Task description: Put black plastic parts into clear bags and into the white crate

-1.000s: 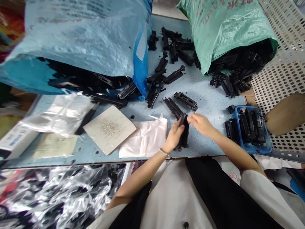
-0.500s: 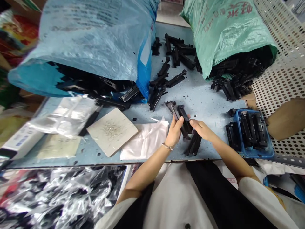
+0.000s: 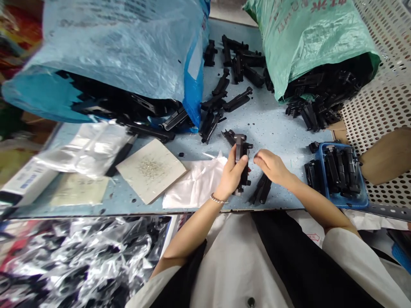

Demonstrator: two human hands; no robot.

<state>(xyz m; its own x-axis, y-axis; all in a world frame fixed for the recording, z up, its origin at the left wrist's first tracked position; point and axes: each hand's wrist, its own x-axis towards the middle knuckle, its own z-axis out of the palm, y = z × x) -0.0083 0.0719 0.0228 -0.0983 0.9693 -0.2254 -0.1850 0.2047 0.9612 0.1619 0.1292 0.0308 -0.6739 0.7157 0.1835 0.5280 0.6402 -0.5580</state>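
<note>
My left hand [image 3: 228, 177] is closed around a long black plastic part [image 3: 240, 152], thumb on top, held above the blue table. Just to its right, my right hand [image 3: 271, 166] has its fingers curled together and is apart from that part. Whatever its fingertips may hold is hidden. Below and between the hands, a few more black parts [image 3: 261, 189] lie near the table's front edge. Another black piece [image 3: 228, 137] shows behind the held one. Left of my left hand is a square pale tile [image 3: 156, 150] with tiny bits heaped in its middle.
A blue bag [image 3: 122, 42] and a green bag [image 3: 308, 42], both spilling black parts, stand at the back. Loose parts [image 3: 237, 100] lie between them. A small blue basket [image 3: 366, 200] of parts sits right. White plastic bags [image 3: 194, 188] lie left.
My right hand has come off the black parts and curled its fingers beside them. The part in my left hand has turned more upright.
</note>
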